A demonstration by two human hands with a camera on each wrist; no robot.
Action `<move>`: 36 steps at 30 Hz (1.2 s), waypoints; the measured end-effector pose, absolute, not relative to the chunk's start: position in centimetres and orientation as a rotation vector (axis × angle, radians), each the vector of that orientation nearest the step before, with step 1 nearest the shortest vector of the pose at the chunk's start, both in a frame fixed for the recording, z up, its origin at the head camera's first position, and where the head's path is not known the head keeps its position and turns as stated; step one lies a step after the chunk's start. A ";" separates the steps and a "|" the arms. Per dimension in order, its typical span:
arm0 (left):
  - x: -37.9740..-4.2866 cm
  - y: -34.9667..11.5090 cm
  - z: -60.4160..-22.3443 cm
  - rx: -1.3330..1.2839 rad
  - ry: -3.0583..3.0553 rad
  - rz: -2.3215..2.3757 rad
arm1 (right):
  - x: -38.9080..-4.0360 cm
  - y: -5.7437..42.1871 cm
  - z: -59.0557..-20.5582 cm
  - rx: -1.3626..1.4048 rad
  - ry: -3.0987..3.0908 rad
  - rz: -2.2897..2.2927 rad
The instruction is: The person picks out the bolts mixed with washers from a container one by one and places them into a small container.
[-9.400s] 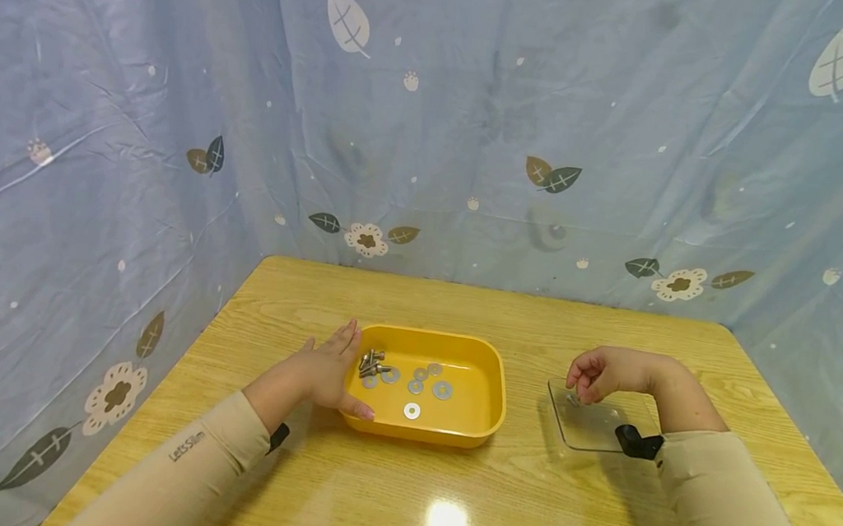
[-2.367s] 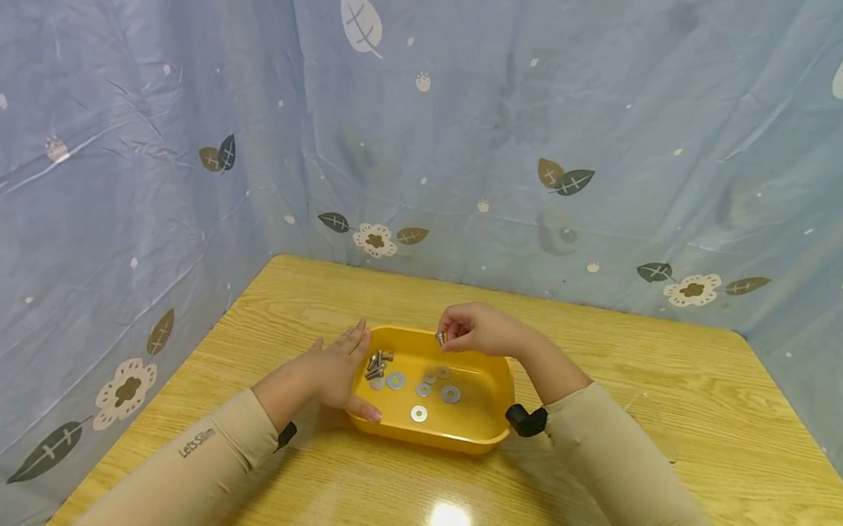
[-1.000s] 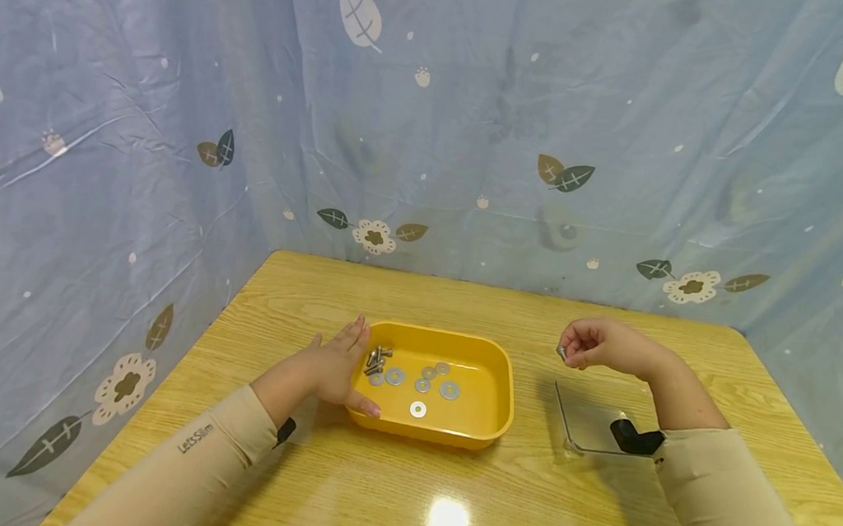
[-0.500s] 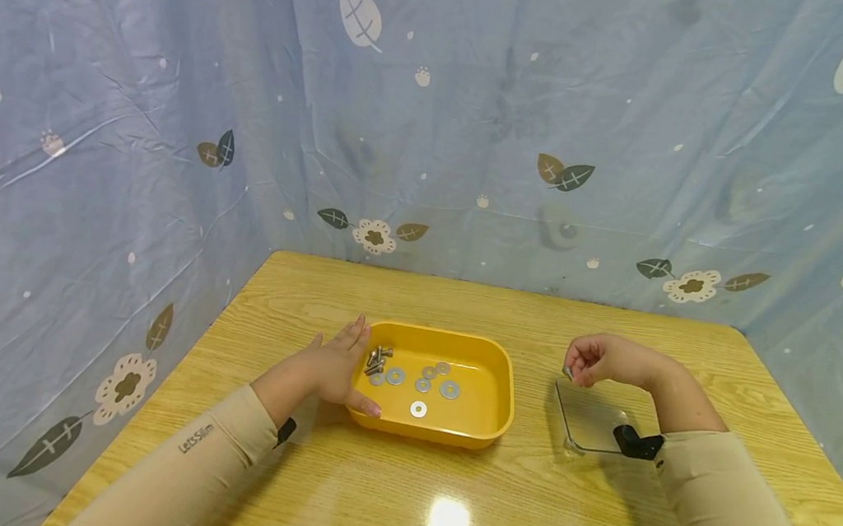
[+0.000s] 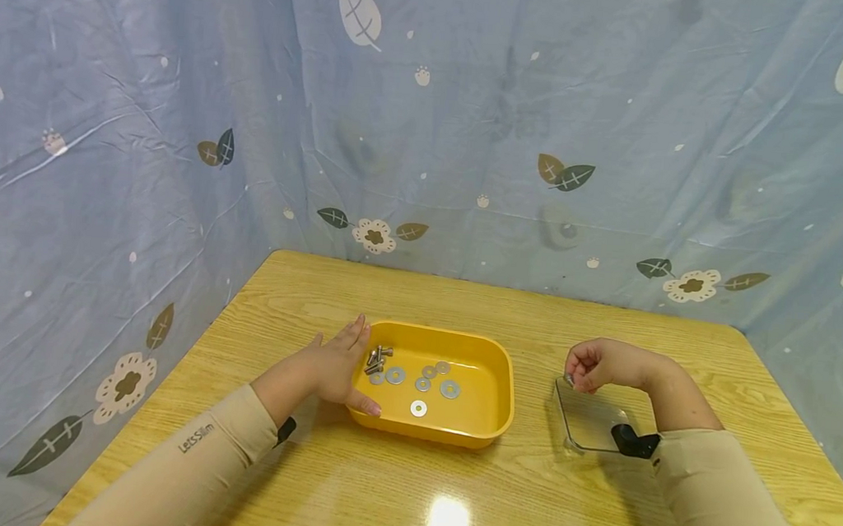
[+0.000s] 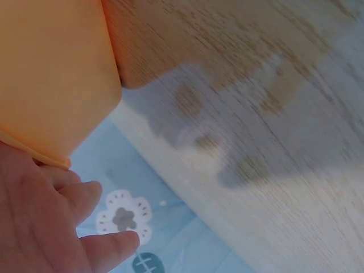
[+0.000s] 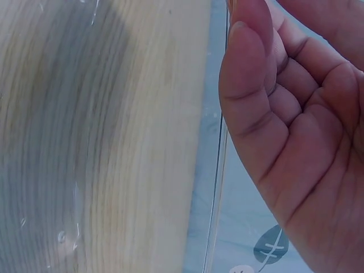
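My left hand [image 5: 324,371] rests along the left end of a yellow tray [image 5: 489,384], its fingers mostly straight against the rim. In the left wrist view, the fingers of this hand [image 6: 40,216] lie beside the tray's outer wall [image 6: 57,74]. Several bolts [image 5: 376,363] are piled inside the tray, near that hand. Flat washers [image 5: 449,389] lie scattered over the tray's bottom. My right hand [image 5: 606,367] pinches a small metal bolt [image 5: 568,379] between thumb and fingertips, at the far left corner of a clear container [image 5: 603,451]. The right wrist view cuts off the fingertips and hides the bolt.
Both tray and container stand on a wood-grain table [image 5: 404,489]. A blue patterned cloth [image 5: 459,159] hangs behind the table and along its sides. Black wrist straps or mounts [image 5: 630,440] show at my sleeves.
Earlier, my right hand lifted the bolt above the yellow tray and carried it right. Over the last second it has come down to the clear container. My left hand stays put.
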State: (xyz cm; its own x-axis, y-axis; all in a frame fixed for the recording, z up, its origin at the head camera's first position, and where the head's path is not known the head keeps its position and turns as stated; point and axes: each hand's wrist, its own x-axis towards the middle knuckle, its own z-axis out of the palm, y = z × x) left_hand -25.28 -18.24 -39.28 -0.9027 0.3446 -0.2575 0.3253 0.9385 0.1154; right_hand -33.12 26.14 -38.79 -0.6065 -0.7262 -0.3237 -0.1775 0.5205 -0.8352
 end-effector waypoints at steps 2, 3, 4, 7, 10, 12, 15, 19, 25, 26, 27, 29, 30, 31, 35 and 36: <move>-25.3 -18.3 -39.3 0.498 2.820 0.100 | -33.1 26.1 -38.7 -0.729 2.085 -1.039; -25.3 -18.3 -39.3 0.498 2.819 0.101 | -33.1 26.0 -38.7 -0.728 2.083 -1.042; -25.3 -18.3 -39.3 0.498 2.820 0.101 | -33.1 26.0 -38.7 -0.726 2.086 -1.041; -25.3 -18.3 -39.3 0.499 2.817 0.100 | -33.0 26.0 -38.6 -0.712 2.101 -1.038; -25.4 -18.3 -39.3 0.502 2.817 0.100 | -32.8 25.9 -38.5 -0.697 2.120 -1.029; -25.4 -18.4 -39.4 0.502 2.815 0.099 | -32.8 25.9 -38.4 -0.692 2.125 -1.026; -25.4 -18.4 -39.4 0.502 2.813 0.100 | -32.8 25.9 -38.4 -0.708 2.109 -1.034; -25.5 -18.4 -39.5 0.496 2.805 0.099 | -32.9 26.1 -38.2 -0.731 2.092 -1.030; -25.5 -18.4 -39.6 0.499 2.795 0.085 | -33.1 25.7 -36.7 -0.716 2.165 -1.022; -25.5 -18.4 -39.5 0.496 2.794 0.080 | -33.1 25.5 -36.3 -0.713 2.180 -1.027; -25.5 -18.4 -39.4 0.496 2.794 0.077 | -33.2 25.4 -36.0 -0.710 2.196 -1.035; -25.4 -18.3 -39.3 0.493 2.798 0.079 | -33.3 25.0 -35.3 -0.706 2.213 -1.053; -25.4 -18.3 -39.3 0.494 2.799 0.079 | -33.4 24.8 -35.0 -0.713 2.216 -1.061; -25.4 -18.3 -39.3 0.494 2.800 0.079 | -33.5 24.6 -34.7 -0.721 2.225 -1.066; -25.6 -18.4 -39.6 0.492 2.796 0.069 | -33.9 23.2 -33.8 -0.772 2.225 -1.098; -25.7 -18.4 -39.7 0.486 2.794 0.059 | -34.1 22.8 -33.6 -0.785 2.227 -1.107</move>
